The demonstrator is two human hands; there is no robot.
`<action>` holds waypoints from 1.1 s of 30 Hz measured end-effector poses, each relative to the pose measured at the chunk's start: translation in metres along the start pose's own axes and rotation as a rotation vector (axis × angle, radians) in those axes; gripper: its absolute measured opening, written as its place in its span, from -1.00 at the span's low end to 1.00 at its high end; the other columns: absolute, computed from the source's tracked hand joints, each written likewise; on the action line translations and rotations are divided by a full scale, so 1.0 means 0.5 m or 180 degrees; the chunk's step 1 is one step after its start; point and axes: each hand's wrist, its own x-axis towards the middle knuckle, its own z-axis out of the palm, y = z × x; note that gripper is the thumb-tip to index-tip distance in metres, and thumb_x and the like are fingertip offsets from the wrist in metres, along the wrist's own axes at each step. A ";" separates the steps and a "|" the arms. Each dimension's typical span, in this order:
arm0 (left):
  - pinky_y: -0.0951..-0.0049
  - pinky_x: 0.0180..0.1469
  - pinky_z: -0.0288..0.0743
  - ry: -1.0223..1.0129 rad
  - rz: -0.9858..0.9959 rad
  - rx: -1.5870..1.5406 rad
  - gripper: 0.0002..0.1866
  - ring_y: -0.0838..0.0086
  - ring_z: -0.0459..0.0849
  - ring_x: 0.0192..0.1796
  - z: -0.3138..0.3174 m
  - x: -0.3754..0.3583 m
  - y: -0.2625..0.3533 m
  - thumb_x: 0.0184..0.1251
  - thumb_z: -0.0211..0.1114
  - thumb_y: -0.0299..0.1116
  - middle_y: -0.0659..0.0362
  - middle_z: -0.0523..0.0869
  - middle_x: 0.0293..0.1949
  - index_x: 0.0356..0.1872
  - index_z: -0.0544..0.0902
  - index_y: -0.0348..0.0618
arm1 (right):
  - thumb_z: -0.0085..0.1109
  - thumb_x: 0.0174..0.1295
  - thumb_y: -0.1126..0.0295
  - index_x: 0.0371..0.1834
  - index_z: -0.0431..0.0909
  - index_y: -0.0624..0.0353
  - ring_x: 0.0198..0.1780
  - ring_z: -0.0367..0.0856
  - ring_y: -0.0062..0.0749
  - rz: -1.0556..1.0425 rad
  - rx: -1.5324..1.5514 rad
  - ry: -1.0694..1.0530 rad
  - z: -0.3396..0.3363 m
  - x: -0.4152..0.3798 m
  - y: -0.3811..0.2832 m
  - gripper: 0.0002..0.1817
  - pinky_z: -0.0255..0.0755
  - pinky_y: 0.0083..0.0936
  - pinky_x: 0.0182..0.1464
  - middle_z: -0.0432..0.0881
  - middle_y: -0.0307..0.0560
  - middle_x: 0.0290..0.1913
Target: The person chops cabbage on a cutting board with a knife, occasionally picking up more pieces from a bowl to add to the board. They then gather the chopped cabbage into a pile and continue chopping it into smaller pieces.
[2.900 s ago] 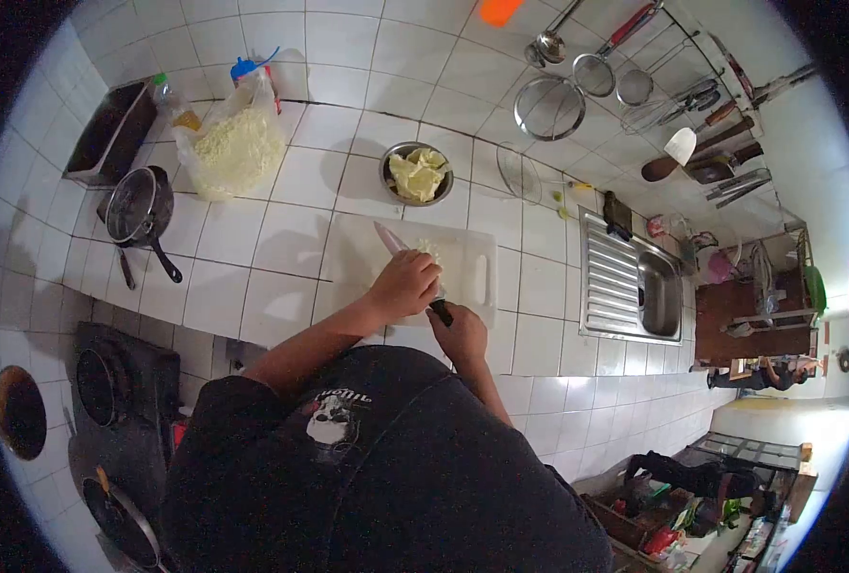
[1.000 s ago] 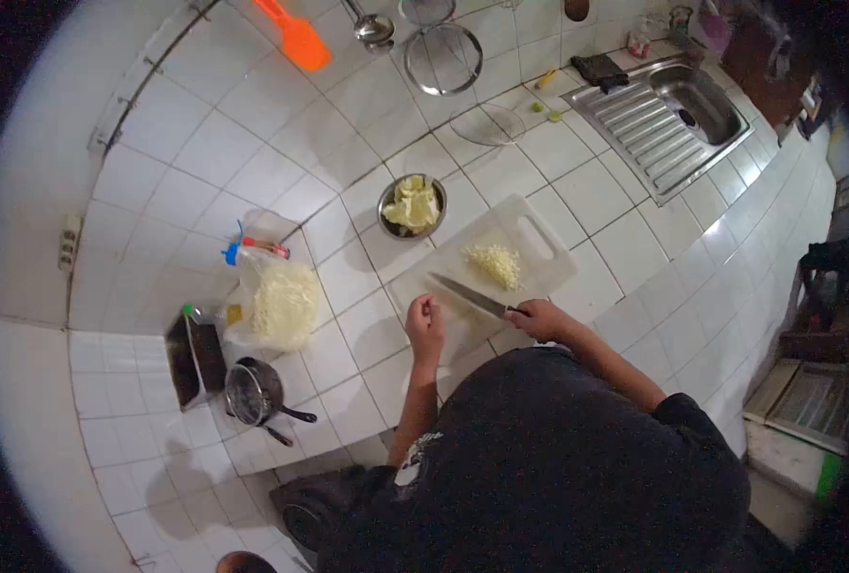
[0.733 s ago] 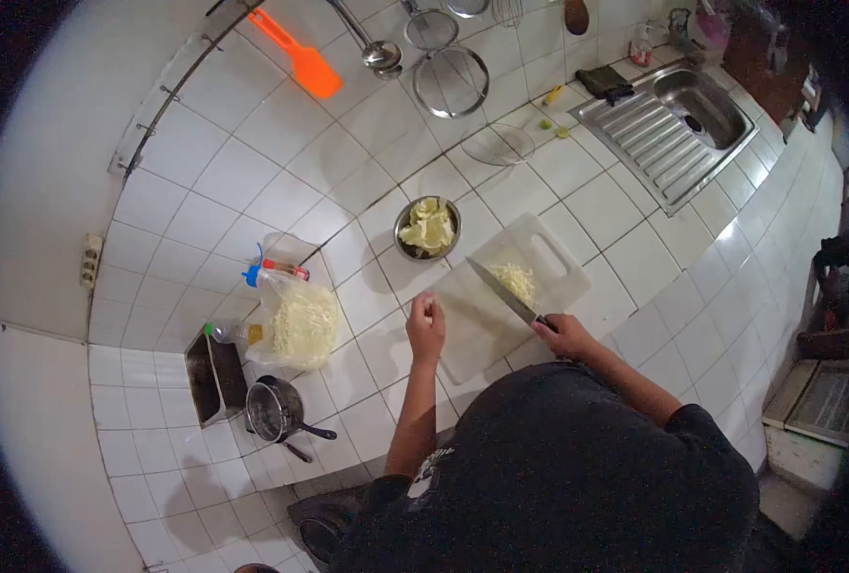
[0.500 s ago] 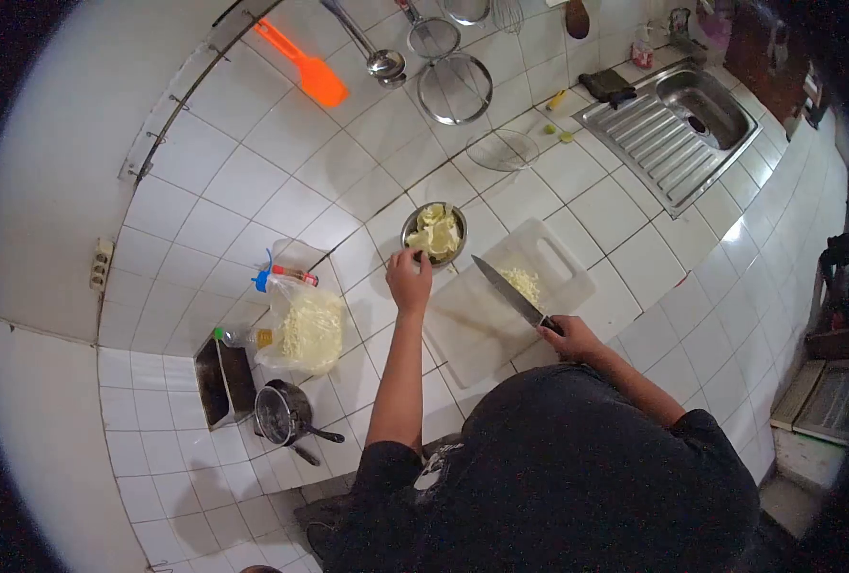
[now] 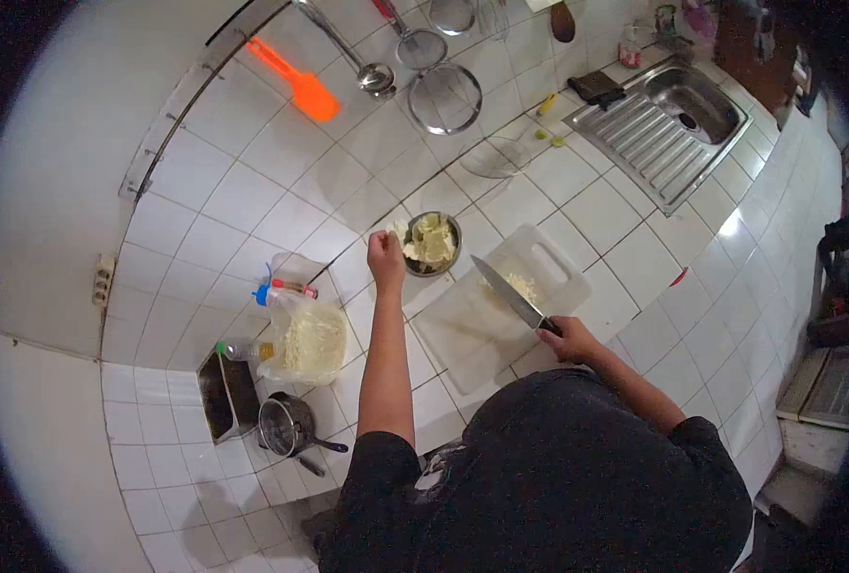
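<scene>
My left hand (image 5: 384,256) is closed on a pale leaf piece (image 5: 399,230), just left of the rim of a round metal bowl (image 5: 458,250). Pale yellow-green leaf pieces (image 5: 431,240) fill the bowl. My right hand (image 5: 572,339) grips the black handle of a large knife (image 5: 510,294). The blade lies over a white cutting board (image 5: 463,339), its tip pointing toward the bowl. Finely shredded pale pieces (image 5: 522,286) rest on the board beside the blade.
A plastic bag of shreds (image 5: 310,339), a bottle (image 5: 243,351) and a dark pot (image 5: 286,423) stand at the left. Behind are a wire strainer (image 5: 494,159) and a steel sink (image 5: 697,105). Utensils, including an orange spatula (image 5: 312,95), hang on the wall.
My left hand has moved up and left from the bowl's edge, and a leaf piece now shows in its fingers. My right hand still holds the knife over the board.
</scene>
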 end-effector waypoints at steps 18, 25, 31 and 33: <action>0.12 0.11 0.49 -0.0207 0.0323 0.1436 -0.79 0.18 0.62 0.07 -0.006 -0.515 0.048 0.39 0.25 -0.35 0.02 0.64 -0.01 -0.05 0.60 -0.20 | 0.17 0.42 0.02 -0.12 0.57 0.30 -0.62 0.51 -0.51 0.0066 0.0056 -0.0074 0.004 0.011 0.012 -0.55 0.43 -0.40 -0.53 0.51 -0.19 -0.58; 0.07 0.14 0.41 -0.1010 0.0992 0.1223 -0.77 0.10 0.55 0.08 -0.008 -0.502 0.063 0.23 0.35 -0.34 0.07 0.62 -0.04 -0.10 0.68 -0.14 | 0.12 0.45 0.01 -0.18 0.56 0.29 -0.63 0.44 -0.54 0.0024 0.0206 -0.0025 0.011 0.009 0.018 -0.55 0.38 -0.42 -0.55 0.48 -0.23 -0.61; 0.04 0.00 0.43 -0.0711 0.0348 0.1786 -0.80 0.09 0.60 -0.03 0.027 -0.512 0.087 0.20 0.35 -0.34 0.08 0.62 -0.18 -0.16 0.64 -0.11 | 0.06 0.45 0.09 -0.23 0.51 0.32 -0.42 0.62 0.12 -0.0949 -0.1042 0.0281 0.019 -0.011 -0.012 -0.59 0.45 -0.08 -0.30 0.61 0.21 -0.48; 0.00 -0.07 0.45 -0.0441 0.0081 0.1844 -0.79 0.04 0.63 -0.11 0.035 -0.520 0.092 0.23 0.34 -0.36 0.03 0.62 -0.19 -0.13 0.61 -0.10 | 0.06 0.43 0.13 -0.06 0.49 0.23 -0.24 0.64 0.32 -0.0789 -0.1160 -0.0008 0.027 -0.015 -0.030 -0.66 0.46 0.03 -0.19 0.66 0.31 -0.37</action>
